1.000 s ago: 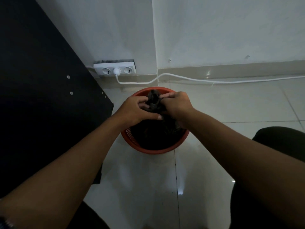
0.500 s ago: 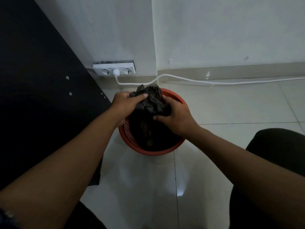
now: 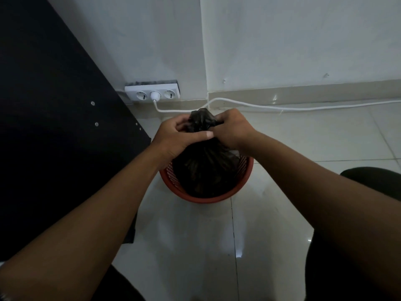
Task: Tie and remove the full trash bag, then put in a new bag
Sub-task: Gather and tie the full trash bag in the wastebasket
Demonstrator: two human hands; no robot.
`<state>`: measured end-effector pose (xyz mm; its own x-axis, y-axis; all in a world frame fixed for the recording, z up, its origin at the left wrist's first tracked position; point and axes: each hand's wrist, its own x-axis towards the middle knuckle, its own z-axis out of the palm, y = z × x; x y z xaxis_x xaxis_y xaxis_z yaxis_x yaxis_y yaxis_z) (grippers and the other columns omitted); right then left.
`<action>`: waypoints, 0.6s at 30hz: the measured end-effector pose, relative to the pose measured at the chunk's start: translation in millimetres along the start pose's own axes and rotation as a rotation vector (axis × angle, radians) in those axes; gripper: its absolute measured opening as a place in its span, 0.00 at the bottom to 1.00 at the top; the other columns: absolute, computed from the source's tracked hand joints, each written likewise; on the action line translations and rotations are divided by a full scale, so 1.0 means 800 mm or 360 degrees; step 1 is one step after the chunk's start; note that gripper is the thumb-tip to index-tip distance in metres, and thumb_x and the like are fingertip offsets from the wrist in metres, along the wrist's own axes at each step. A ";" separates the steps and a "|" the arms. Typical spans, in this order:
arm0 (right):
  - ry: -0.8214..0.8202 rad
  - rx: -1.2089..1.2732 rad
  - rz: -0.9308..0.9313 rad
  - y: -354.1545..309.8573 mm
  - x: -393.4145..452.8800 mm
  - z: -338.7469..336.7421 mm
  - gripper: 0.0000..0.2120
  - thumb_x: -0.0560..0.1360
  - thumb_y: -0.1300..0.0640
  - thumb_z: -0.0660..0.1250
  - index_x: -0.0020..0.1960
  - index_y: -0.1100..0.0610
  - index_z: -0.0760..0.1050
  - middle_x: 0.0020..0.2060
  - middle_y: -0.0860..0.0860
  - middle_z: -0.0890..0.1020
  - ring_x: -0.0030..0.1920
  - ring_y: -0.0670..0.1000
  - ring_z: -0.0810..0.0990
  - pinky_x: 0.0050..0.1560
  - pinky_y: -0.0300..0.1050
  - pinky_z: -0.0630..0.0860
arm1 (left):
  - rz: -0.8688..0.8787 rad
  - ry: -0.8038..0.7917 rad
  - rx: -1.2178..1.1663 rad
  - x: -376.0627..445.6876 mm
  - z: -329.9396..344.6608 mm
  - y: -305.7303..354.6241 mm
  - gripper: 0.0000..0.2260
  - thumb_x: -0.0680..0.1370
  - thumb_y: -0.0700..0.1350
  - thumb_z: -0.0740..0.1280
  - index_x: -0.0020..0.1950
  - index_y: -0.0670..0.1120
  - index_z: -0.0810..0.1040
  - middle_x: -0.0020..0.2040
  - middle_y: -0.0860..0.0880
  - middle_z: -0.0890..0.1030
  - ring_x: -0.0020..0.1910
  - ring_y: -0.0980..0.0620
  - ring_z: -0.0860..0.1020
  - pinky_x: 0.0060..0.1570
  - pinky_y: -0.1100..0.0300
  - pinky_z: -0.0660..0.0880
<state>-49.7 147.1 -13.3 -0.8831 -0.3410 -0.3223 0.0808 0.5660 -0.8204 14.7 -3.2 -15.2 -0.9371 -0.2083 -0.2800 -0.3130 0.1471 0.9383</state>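
Since the earlier frame our right hand [image 3: 233, 130] has risen beside our left hand [image 3: 175, 139], both gripping the black trash bag's [image 3: 206, 168] gathered neck above the red mesh bin [image 3: 245, 170], frame centre.

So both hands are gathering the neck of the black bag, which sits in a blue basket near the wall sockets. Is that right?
Not quite: the basket is red-orange, not blue, as the head view shows. The rest holds: the left hand and right hand grip the gathered neck of the black bag, near the wall sockets.
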 end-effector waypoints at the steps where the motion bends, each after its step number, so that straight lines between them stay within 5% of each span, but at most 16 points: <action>1: -0.0073 0.0131 0.0029 0.000 -0.001 -0.003 0.07 0.72 0.63 0.70 0.37 0.55 0.82 0.31 0.52 0.81 0.32 0.48 0.80 0.37 0.42 0.79 | 0.0028 -0.0030 0.0049 -0.001 0.001 0.002 0.23 0.66 0.40 0.81 0.60 0.46 0.81 0.53 0.50 0.86 0.53 0.54 0.84 0.55 0.61 0.79; 5: -0.0206 0.0378 0.0080 -0.002 -0.001 -0.018 0.04 0.73 0.65 0.70 0.42 0.62 0.83 0.36 0.58 0.83 0.37 0.54 0.82 0.43 0.47 0.82 | 0.0094 -0.0148 0.0184 -0.002 0.007 0.000 0.27 0.64 0.39 0.82 0.61 0.45 0.80 0.54 0.51 0.85 0.53 0.55 0.84 0.55 0.62 0.79; 9: -0.0227 0.0012 -0.0179 -0.015 -0.008 -0.019 0.10 0.75 0.59 0.68 0.37 0.56 0.83 0.35 0.57 0.84 0.36 0.49 0.79 0.46 0.49 0.80 | 0.0144 0.0131 0.0624 0.003 0.018 -0.013 0.24 0.58 0.57 0.82 0.51 0.52 0.83 0.46 0.52 0.86 0.47 0.53 0.84 0.52 0.51 0.81; 13: 0.0057 0.0154 -0.0360 -0.004 -0.008 -0.008 0.09 0.74 0.56 0.70 0.52 0.53 0.85 0.43 0.52 0.87 0.47 0.48 0.84 0.58 0.51 0.79 | 0.0105 0.0303 0.0493 0.009 0.018 -0.017 0.11 0.64 0.48 0.81 0.43 0.52 0.84 0.43 0.48 0.86 0.45 0.50 0.84 0.52 0.47 0.81; 15: 0.0173 0.0232 -0.0392 0.013 -0.009 -0.003 0.18 0.72 0.51 0.73 0.61 0.51 0.81 0.49 0.47 0.85 0.50 0.46 0.83 0.62 0.50 0.78 | 0.0053 0.0310 0.0371 0.009 0.011 -0.015 0.10 0.65 0.48 0.80 0.44 0.52 0.85 0.44 0.48 0.87 0.47 0.50 0.84 0.55 0.47 0.80; 18: -0.0034 0.0100 -0.0326 0.039 -0.013 0.004 0.40 0.65 0.42 0.79 0.72 0.49 0.70 0.60 0.44 0.79 0.59 0.44 0.79 0.66 0.46 0.74 | -0.0086 0.0268 0.0174 0.007 0.007 -0.007 0.06 0.70 0.45 0.77 0.46 0.48 0.85 0.45 0.46 0.86 0.47 0.49 0.85 0.56 0.49 0.81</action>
<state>-36.3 165.9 -37.1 -0.8741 -0.4603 -0.1548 -0.0705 0.4356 -0.8974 10.6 0.1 -23.3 -0.8824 -0.3762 -0.2827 -0.3856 0.2337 0.8926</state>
